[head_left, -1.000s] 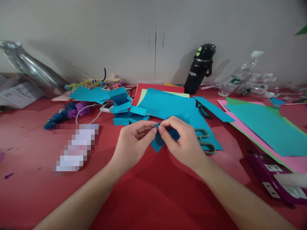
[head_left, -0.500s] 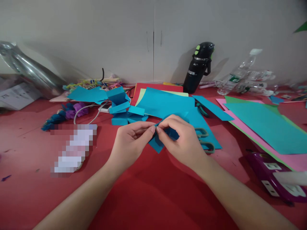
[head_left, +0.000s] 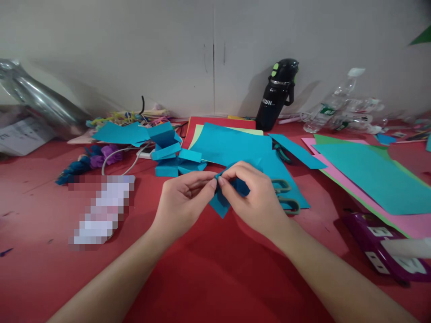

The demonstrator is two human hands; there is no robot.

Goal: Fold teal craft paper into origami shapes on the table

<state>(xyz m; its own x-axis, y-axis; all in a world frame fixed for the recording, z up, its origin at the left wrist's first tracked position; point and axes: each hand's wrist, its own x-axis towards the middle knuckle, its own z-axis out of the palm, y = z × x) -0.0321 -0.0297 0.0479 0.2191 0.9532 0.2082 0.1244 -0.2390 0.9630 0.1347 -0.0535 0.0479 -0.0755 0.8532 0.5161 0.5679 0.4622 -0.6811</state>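
A small piece of blue paper (head_left: 221, 206) is pinched between both hands above the red table (head_left: 215, 278). My left hand (head_left: 185, 202) is closed, its thumb and fingertips on the paper's left edge. Close beside it, my right hand (head_left: 254, 193) also pinches the paper, thumb against forefinger, hiding much of it. Green-handled scissors (head_left: 292, 206) lie partly behind my right hand, on a blue sheet (head_left: 298, 190). Several folded blue paper shapes (head_left: 167, 167) stand just beyond my left hand.
Larger blue sheets (head_left: 232, 143) lie behind the hands. Coloured sheets (head_left: 373, 175) and a purple power strip (head_left: 370, 242) are on the right. A black bottle (head_left: 274, 101) and clear plastic bottles (head_left: 325, 110) stand by the wall. A metal jug (head_left: 43, 103) is at left.
The view has shifted very slightly. Both hands keep their pinch on the blue paper, whose lower corner hangs a touch lower.
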